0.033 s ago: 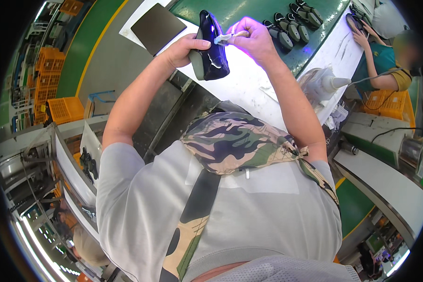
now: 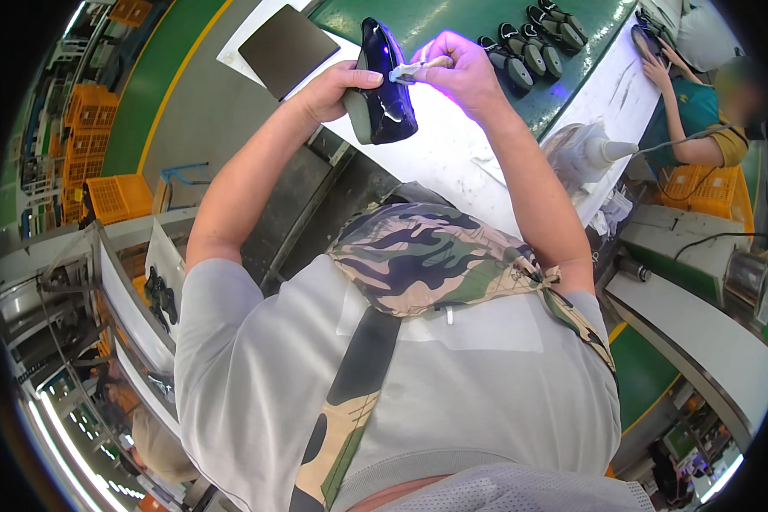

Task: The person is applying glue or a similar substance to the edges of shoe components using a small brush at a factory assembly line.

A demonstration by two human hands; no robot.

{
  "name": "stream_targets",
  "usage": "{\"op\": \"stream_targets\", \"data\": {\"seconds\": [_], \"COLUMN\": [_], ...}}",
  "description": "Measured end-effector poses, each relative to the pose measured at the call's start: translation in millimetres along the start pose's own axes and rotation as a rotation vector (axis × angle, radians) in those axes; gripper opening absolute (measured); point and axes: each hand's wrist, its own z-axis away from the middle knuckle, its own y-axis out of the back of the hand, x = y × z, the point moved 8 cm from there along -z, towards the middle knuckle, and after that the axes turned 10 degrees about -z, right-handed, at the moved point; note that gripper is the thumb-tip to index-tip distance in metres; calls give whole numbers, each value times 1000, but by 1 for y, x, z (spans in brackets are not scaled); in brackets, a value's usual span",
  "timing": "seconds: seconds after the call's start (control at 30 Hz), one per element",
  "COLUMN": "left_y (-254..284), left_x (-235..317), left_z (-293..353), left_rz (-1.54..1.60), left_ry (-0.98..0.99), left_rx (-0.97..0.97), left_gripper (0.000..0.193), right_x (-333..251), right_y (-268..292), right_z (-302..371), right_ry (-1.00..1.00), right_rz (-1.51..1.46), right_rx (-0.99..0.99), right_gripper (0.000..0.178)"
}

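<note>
Left hand (image 2: 331, 94) grips a black shoe (image 2: 382, 97); right hand (image 2: 464, 77) pinches what may be a brush (image 2: 411, 69)

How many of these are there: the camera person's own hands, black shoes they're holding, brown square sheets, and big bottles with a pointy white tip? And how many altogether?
Own hands, the left hand and right hand: 2
Held black shoe: 1
Brown square sheet: 1
Pointy-tipped bottle: 1
Total: 5
</note>
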Motion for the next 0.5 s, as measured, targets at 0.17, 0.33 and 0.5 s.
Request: {"op": "stream_targets", "data": {"seconds": [0.17,0.33,0.5], "left_y": [5,15,24], "left_x": [-2,-24,-40], "left_z": [7,18,34], "left_rz": [122,189,301], "left_ry": [-37,-3,-45], "left_rx": [103,185,352], "left_gripper": [49,44,39], "right_x": [-2,-5,-8], "right_y": [-11,-20,-29], "right_z": [5,9,16], "right_ry": [-140,-88,-55], "right_rz": [67,172,192], "right_rx": [-86,-143,-177], "right_gripper": [21,21,21]}}
